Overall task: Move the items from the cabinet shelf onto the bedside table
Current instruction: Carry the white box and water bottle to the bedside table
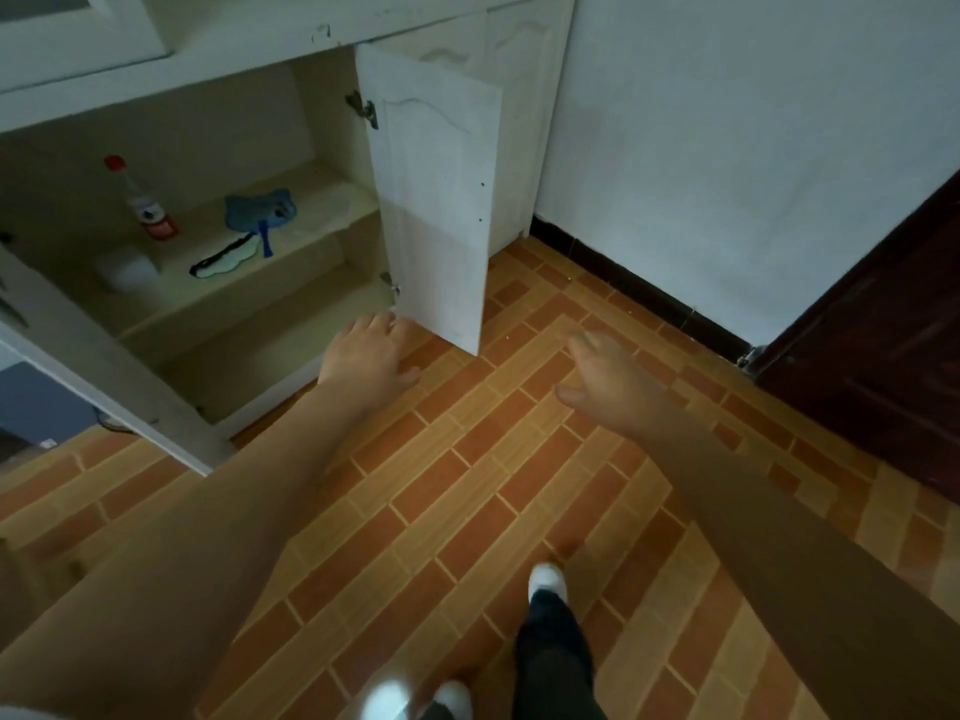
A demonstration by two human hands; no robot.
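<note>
A lived-in room of a home is showing here. Beyond the left hand's fingers (382,324) a white built-in cabinet (332,39) is standing with its panelled door (434,200) hanging open, and household odds and ends are lying on its shelf (244,272): a red-capped bottle (143,200) and a blue hand fan (262,210). Under the fingers, brick-pattern floor tiles (467,485) are spreading out. Beyond the right hand's fingers (584,343) a painted wall (727,148) is meeting a dark skirting (649,298), and right of them a dark wooden door (883,330) is standing.

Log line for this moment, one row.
phase: reaching | left hand: open, empty | right hand: open, empty | cabinet door: open | shelf: bottle, blue fan, eye mask
</note>
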